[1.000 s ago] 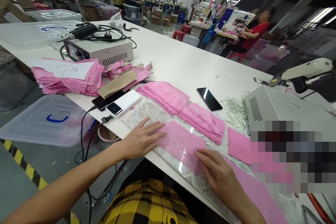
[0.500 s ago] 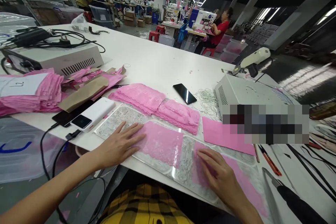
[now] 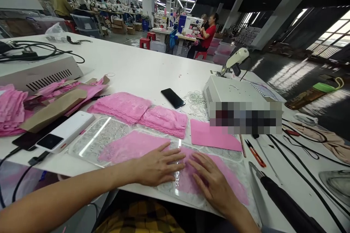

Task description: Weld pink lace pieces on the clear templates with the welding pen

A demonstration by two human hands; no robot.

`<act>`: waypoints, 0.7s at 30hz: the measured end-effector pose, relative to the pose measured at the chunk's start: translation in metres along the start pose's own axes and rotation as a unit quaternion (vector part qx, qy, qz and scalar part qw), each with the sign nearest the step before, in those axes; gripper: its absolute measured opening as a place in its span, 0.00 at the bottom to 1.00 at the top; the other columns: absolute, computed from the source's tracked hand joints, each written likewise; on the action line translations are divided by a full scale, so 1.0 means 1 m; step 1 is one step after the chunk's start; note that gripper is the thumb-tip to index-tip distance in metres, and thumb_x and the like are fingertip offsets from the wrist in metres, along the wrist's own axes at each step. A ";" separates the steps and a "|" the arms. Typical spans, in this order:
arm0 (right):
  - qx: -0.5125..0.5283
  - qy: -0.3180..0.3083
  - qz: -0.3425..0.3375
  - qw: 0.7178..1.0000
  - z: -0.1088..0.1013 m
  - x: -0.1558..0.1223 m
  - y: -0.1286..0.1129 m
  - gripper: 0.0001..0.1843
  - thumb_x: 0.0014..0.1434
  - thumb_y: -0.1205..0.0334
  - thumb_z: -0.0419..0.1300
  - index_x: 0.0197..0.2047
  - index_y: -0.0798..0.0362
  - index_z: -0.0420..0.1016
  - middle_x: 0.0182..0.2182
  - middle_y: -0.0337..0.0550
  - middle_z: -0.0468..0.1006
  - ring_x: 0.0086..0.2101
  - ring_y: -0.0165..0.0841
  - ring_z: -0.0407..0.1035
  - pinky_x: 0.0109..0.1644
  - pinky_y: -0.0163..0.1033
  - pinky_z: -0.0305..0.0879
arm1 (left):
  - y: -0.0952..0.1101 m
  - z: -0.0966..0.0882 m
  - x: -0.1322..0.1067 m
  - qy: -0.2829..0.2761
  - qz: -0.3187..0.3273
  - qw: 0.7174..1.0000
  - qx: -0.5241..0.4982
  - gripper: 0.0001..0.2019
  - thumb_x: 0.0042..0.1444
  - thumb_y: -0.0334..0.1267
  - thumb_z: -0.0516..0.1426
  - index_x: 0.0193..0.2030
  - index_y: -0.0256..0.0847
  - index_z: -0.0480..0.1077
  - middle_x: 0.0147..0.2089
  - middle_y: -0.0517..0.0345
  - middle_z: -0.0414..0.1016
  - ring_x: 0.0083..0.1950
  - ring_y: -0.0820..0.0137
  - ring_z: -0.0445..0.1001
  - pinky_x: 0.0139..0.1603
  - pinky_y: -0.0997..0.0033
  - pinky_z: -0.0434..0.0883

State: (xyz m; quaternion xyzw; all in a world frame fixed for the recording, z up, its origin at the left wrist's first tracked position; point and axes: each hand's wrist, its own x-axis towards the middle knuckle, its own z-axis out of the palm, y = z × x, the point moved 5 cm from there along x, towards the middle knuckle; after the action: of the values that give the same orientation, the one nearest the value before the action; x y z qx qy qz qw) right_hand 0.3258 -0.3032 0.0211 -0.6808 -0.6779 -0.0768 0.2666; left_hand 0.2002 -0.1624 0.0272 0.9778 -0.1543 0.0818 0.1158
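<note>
Two pink lace fabric pieces lie flat on a clear plastic sheet [image 3: 87,136] near the table's front edge. My left hand [image 3: 157,165] rests palm down, fingers spread, between the left lace piece [image 3: 128,147] and the right lace piece [image 3: 226,174]. On the right piece my right hand [image 3: 212,178] lies with its fingers stretched out and slightly bent, its fingertips close to those of my left hand. Behind the sheet sit two stacks of pink lace, a left stack [image 3: 123,105] and a right stack [image 3: 165,119]. A flat pink sheet [image 3: 214,134] lies to their right.
A phone [image 3: 172,97] and tangled thread [image 3: 197,102] lie farther back. The grey box machine [image 3: 232,91] stands right, near a cutter knife [image 3: 255,153] and a black-handled tool [image 3: 287,200]. At left are a white power bank [image 3: 65,131] and a pink fabric bundle [image 3: 11,111].
My left hand has moved right, from the left lace piece to beside my right hand. My right hand stays on the right piece. The view has turned to the right.
</note>
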 end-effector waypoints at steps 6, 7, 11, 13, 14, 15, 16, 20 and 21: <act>0.023 0.102 0.176 0.979 -0.021 -0.004 0.068 0.16 0.62 0.60 0.54 0.51 0.49 0.75 0.48 0.47 0.78 0.48 0.38 0.73 0.51 0.48 0.74 | -0.027 -0.010 0.068 -0.033 -0.114 0.993 -0.005 0.11 0.65 0.32 0.51 0.48 0.37 0.73 0.53 0.48 0.74 0.54 0.63 0.72 0.56 0.64 0.66; 0.030 0.106 0.191 0.975 -0.022 -0.002 0.076 0.15 0.62 0.59 0.55 0.51 0.50 0.75 0.47 0.47 0.79 0.47 0.38 0.74 0.51 0.48 0.73 | -0.032 -0.011 0.082 -0.037 -0.124 0.992 -0.004 0.10 0.65 0.31 0.52 0.47 0.37 0.73 0.52 0.49 0.74 0.52 0.64 0.73 0.55 0.65 0.67; 0.048 0.111 0.206 0.971 -0.025 0.007 0.099 0.15 0.61 0.56 0.55 0.47 0.50 0.77 0.44 0.46 0.80 0.45 0.38 0.74 0.50 0.46 0.73 | -0.052 -0.003 0.128 -0.072 -0.149 0.986 -0.010 0.04 0.59 0.32 0.58 0.39 0.37 0.74 0.45 0.51 0.75 0.45 0.64 0.73 0.46 0.66 0.68; 0.051 0.106 0.207 0.971 -0.026 0.008 0.107 0.15 0.61 0.55 0.55 0.46 0.51 0.78 0.44 0.47 0.80 0.44 0.38 0.75 0.48 0.45 0.74 | -0.059 0.004 0.140 -0.092 -0.157 0.983 -0.021 0.02 0.56 0.32 0.60 0.34 0.37 0.74 0.41 0.51 0.74 0.44 0.63 0.72 0.44 0.66 0.67; 0.052 0.105 0.209 0.971 -0.026 0.008 0.110 0.15 0.61 0.55 0.55 0.46 0.52 0.78 0.43 0.47 0.80 0.43 0.37 0.75 0.47 0.45 0.74 | -0.062 0.007 0.143 -0.100 -0.160 0.982 -0.027 0.02 0.55 0.32 0.60 0.33 0.37 0.74 0.40 0.52 0.74 0.44 0.63 0.72 0.44 0.66 0.67; 0.053 0.104 0.213 0.970 -0.026 0.008 0.112 0.16 0.61 0.55 0.55 0.46 0.52 0.78 0.43 0.47 0.80 0.42 0.37 0.75 0.45 0.44 0.74 | -0.063 0.010 0.145 -0.105 -0.163 0.980 -0.032 0.03 0.55 0.32 0.60 0.32 0.37 0.73 0.40 0.52 0.74 0.44 0.63 0.72 0.44 0.66 0.66; 0.055 0.106 0.218 0.969 -0.026 0.007 0.115 0.16 0.61 0.55 0.55 0.45 0.53 0.78 0.42 0.48 0.80 0.41 0.36 0.75 0.44 0.43 0.74 | -0.065 0.012 0.146 -0.109 -0.165 0.979 -0.038 0.03 0.56 0.32 0.59 0.31 0.37 0.73 0.40 0.52 0.74 0.44 0.63 0.71 0.45 0.65 0.66; 0.064 0.121 0.232 0.963 -0.025 0.004 0.119 0.16 0.62 0.56 0.54 0.44 0.54 0.78 0.40 0.49 0.80 0.38 0.35 0.76 0.40 0.41 0.75 | -0.065 0.013 0.146 -0.127 -0.174 0.975 -0.052 0.05 0.57 0.30 0.57 0.30 0.37 0.72 0.41 0.51 0.73 0.45 0.62 0.70 0.46 0.63 0.64; 0.068 0.126 0.232 0.962 -0.024 0.003 0.120 0.15 0.62 0.56 0.54 0.44 0.55 0.78 0.40 0.48 0.80 0.38 0.35 0.76 0.40 0.40 0.74 | -0.065 0.012 0.147 -0.133 -0.175 0.974 -0.054 0.05 0.57 0.30 0.57 0.30 0.36 0.72 0.41 0.50 0.73 0.45 0.62 0.70 0.46 0.63 0.64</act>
State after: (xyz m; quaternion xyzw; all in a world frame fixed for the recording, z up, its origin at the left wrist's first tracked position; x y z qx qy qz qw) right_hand 0.4475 -0.3043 0.0122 -0.7848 -0.4657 -0.0519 0.4056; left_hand 0.3604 -0.1466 0.0309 0.9841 0.0011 -0.0788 0.1591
